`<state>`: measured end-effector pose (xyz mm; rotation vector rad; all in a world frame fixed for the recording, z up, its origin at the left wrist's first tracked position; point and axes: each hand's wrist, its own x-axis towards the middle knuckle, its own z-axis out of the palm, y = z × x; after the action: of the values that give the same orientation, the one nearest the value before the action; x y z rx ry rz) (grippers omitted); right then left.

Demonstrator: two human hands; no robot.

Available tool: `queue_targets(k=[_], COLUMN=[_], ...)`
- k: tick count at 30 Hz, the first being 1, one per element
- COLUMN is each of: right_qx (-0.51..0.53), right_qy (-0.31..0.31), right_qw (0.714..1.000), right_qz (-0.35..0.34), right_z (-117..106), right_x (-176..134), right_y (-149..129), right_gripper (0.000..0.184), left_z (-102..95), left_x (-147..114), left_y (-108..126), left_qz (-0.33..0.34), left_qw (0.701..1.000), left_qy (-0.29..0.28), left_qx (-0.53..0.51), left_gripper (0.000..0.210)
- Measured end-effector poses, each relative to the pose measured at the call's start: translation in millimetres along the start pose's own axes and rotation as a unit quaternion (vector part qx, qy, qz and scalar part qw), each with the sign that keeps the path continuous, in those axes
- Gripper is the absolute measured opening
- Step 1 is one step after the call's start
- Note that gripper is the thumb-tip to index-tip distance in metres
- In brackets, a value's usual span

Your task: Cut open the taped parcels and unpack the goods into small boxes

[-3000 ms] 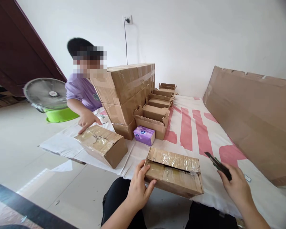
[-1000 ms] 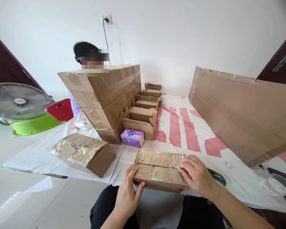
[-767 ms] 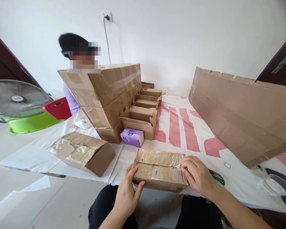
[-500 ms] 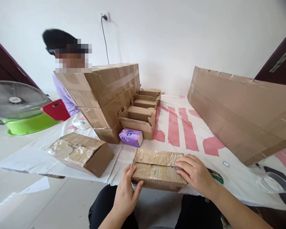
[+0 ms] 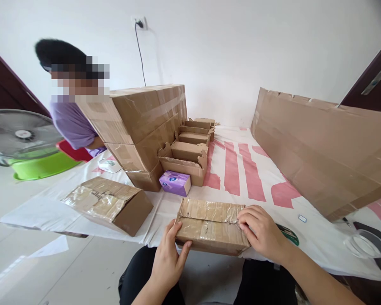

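A small taped cardboard box (image 5: 209, 231) lies at the table's front edge, just above my lap. My left hand (image 5: 168, 254) grips its left end, thumb on the near side and fingers at the corner. At the right end, my right hand (image 5: 260, 231) has its bent fingers closed on the edge of the top flap, where clear tape wrinkles. A narrow gap runs along the seam of this flap. Just beyond my right hand lies a green and black tool (image 5: 288, 234), partly hidden by it.
Left stands another closed cardboard box (image 5: 106, 203). Farther back are a purple tissue pack (image 5: 174, 183), several open cardboard trays (image 5: 189, 163) and stacked boxes (image 5: 146, 123). A tall cardboard panel (image 5: 320, 148) borders the right side. A person (image 5: 71, 123) sits behind the stack.
My right hand has shifted slightly right along the flap edge. My left hand and the box have hardly moved. The person behind the stack has leaned to the left.
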<state>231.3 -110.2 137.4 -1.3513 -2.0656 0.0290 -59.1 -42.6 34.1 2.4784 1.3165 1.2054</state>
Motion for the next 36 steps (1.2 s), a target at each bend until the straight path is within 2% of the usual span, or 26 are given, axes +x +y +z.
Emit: queue_targets(k=[3,7,9,11,13,15,17,21,25,28,30,32,34,36], right_qx=[0.110,0.239,0.213,0.130,0.016,-0.086,-0.141,-0.131,-0.103,-0.092,-0.091,-0.088,-0.069,-0.044], right_qy=[-0.030,-0.060,-0.040,-0.053,-0.124,-0.212,-0.263,-0.276,-0.294,-0.307,-0.303,-0.268,-0.195,-0.103], right_qw=[0.993,0.965,0.968,0.976,0.970,0.942,0.913,0.902,0.901,0.896,0.897,0.911,0.940,0.968], right_qz=[0.031,0.084,0.123,0.167,0.210,0.246,0.277,0.306,0.302,0.307,0.309,0.302,0.272,0.224], right_z=[-7,-18,-20,-17,-10,0,9,16,9,6,5,4,2,0], right_x=[-5,-22,-35,-49,-65,-82,-97,-112,-110,-107,-105,-101,-94,-84], right_y=[5,20,30,40,48,53,56,56,54,54,53,50,44,34], right_gripper=[0.015,0.012,0.014,0.016,0.018,0.020,0.020,0.016,0.009,0.018,0.022,0.018,0.013,0.019], left_z=[-0.1,-1.1,-1.3,-0.8,0.1,0.6,-0.4,-6.8,-12.6,-15.7,-18.1,-20.4,-21.7,-21.7], left_x=[1,3,4,3,2,0,-1,5,13,16,17,18,20,22], left_y=[0,0,1,0,0,-2,-3,-5,-7,-8,-8,-7,-7,-6], left_qz=[0.003,0.006,0.007,0.005,0.001,-0.011,-0.039,-0.090,-0.092,-0.086,-0.084,-0.083,-0.084,-0.087], left_qw=[1.000,1.000,1.000,1.000,1.000,0.999,0.998,0.991,0.984,0.981,0.980,0.979,0.978,0.974], left_qy=[0.000,-0.007,-0.006,-0.006,-0.011,-0.019,-0.023,-0.032,-0.018,-0.023,-0.023,-0.020,-0.021,-0.023], left_qx=[0.001,0.000,-0.003,-0.009,-0.018,-0.027,-0.036,-0.094,-0.149,-0.170,-0.177,-0.183,-0.192,-0.208], left_gripper=[0.041,0.041,0.041,0.041,0.042,0.046,0.054,0.048,0.040,0.038,0.033,0.029,0.027,0.025])
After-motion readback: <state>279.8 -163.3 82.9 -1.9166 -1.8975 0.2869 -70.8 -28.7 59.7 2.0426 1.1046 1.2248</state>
